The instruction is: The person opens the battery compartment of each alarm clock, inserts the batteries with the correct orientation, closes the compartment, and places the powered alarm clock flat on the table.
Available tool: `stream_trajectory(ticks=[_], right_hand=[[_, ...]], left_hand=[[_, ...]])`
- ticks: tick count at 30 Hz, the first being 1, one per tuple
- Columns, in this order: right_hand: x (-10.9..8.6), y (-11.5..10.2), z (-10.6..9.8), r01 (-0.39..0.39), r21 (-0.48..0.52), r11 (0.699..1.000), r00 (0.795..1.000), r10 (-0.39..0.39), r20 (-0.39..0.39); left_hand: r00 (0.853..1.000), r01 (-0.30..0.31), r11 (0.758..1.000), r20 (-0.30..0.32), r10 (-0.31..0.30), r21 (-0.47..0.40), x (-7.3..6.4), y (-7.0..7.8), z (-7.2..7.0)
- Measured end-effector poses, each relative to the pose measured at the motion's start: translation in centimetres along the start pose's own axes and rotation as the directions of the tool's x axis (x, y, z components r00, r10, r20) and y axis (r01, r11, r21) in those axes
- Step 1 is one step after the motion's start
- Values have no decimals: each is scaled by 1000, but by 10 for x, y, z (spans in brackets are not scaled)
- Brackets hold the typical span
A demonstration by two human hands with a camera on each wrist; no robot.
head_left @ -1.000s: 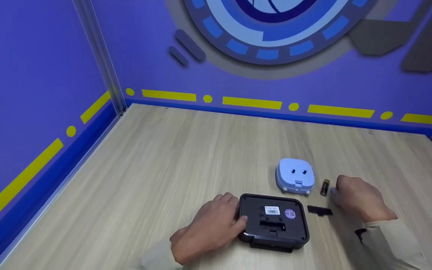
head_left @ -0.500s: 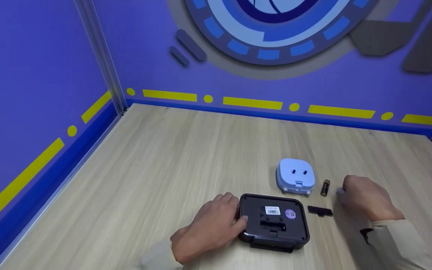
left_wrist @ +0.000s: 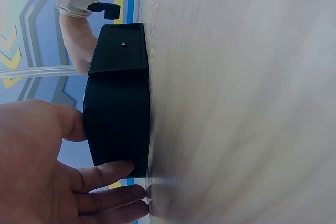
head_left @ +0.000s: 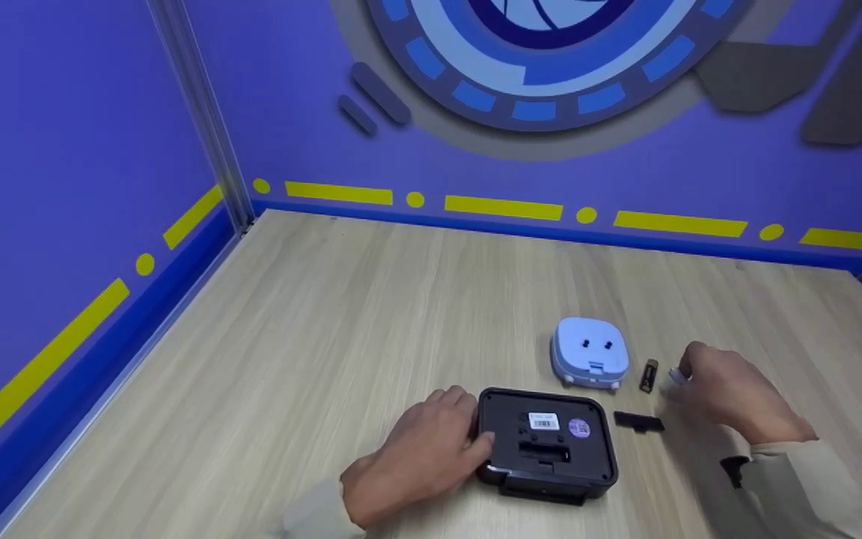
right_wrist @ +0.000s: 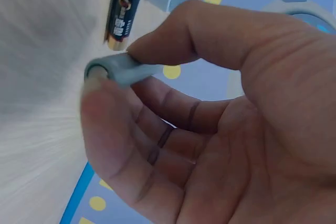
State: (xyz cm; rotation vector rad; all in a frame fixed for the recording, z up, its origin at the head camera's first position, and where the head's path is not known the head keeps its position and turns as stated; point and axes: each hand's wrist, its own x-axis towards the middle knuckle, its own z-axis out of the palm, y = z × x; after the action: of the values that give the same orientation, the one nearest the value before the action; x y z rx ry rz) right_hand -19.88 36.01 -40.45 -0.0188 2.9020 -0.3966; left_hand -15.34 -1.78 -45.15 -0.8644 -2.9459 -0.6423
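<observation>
My left hand (head_left: pixel 427 445) grips the left side of a black box-shaped device (head_left: pixel 504 404), thumb on its upper edge and fingers along its side. The device lies back up, with a barcode label and an uncovered battery slot (head_left: pixel 545 451). To its right, my right hand (head_left: pixel 730 393) pinches a small pale battery (right_wrist: pixel 113 66) between thumb and index finger, just above the table. Much of that battery is hidden by the fingers in the head view. A black-and-gold battery (head_left: pixel 649 376) lies left of this hand, and a black battery cover (head_left: pixel 639 422) lies beside the device.
A light blue rounded box (head_left: pixel 588 348) with two black pegs on top stands behind the black device. The wooden table (head_left: pixel 311 322) is bounded by purple-blue panels (head_left: pixel 326 142) at the back and left.
My right hand has shifted slightly right, away from the black-and-gold battery, and turned so that more of the pale battery shows. The left hand and the black device have stayed in place.
</observation>
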Motion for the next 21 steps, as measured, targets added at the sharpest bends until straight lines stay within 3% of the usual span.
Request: stream_trajectory(ticks=[6, 13, 21], right_hand=[[-6, 0, -2, 54, 40, 998, 996, -51, -73], [-10, -9, -4, 86, 80, 993, 993, -80, -85], [-17, -19, -9, 109, 53, 993, 987, -102, -122]], left_hand=[[999, 18, 1000, 29, -18, -8, 1, 1, -2], [998, 35, 999, 53, -34, -14, 1, 0, -1], [999, 21, 1000, 28, -21, -13, 1, 0, 0]])
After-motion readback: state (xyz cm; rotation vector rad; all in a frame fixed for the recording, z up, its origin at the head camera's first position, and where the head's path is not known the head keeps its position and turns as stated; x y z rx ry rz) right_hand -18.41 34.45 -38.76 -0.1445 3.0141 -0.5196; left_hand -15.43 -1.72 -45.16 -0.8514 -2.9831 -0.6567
